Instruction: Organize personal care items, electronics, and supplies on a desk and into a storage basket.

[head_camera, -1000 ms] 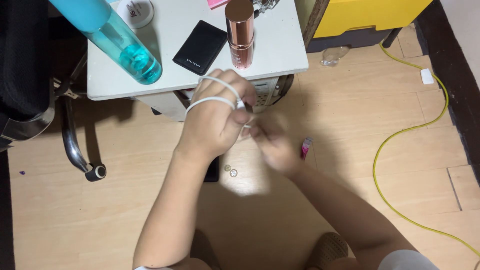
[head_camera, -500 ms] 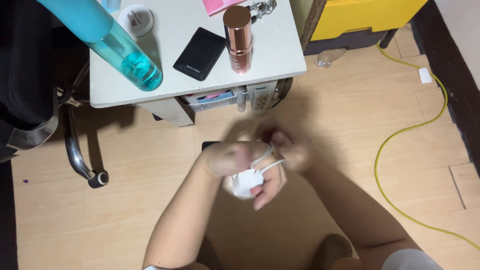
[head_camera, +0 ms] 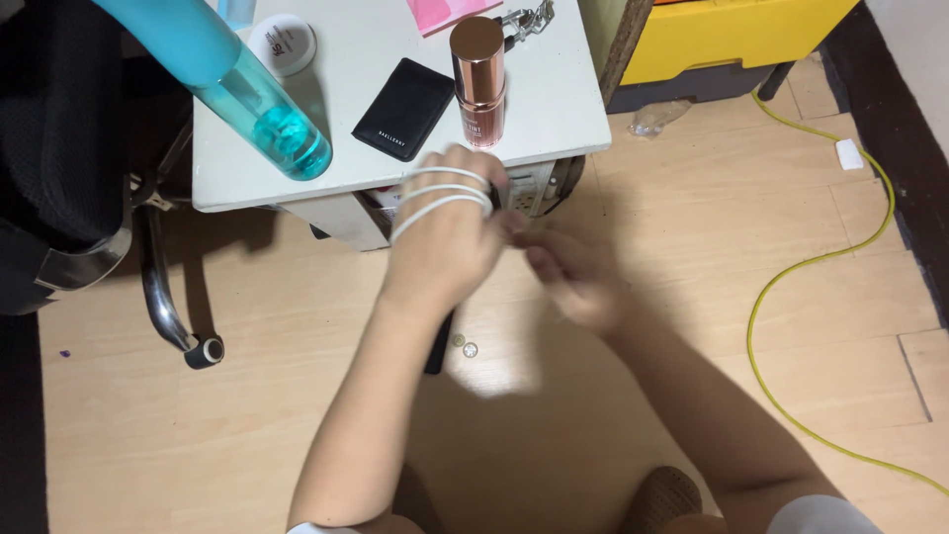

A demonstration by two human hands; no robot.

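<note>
3 loops of thin white cable [head_camera: 442, 191] lie across the back of your left hand [head_camera: 445, 242] in the head view, just below the front edge of the white table [head_camera: 554, 99]. That hand is curled closed with the turns wound around it, so it serves as the spool. Your right hand [head_camera: 578, 282] sits just beside it, further from the table edge, with the fingertips pinched towards the left hand's knuckles. It is blurred, so you cannot tell from this view whether it has the free end of the cable between them.

Judging by how the loops follow the knuckles, the cable is light, soft and limp. It will hold no shape of its own and will slide off the fingers if the hand relaxes. It looks smooth, so pinch it close to the coil rather than far along the loose run, and avoid sharp kinks near any plug end.

On the table, back from the edge, stand a rose-gold cosmetic bottle [head_camera: 479, 79], a black card wallet [head_camera: 404, 95] and a teal water bottle [head_camera: 259, 109]. On the wooden floor [head_camera: 692, 218], well away from the table, runs a yellow cord [head_camera: 791, 282], and 2 coins [head_camera: 465, 345] lie beside your left forearm.
</note>
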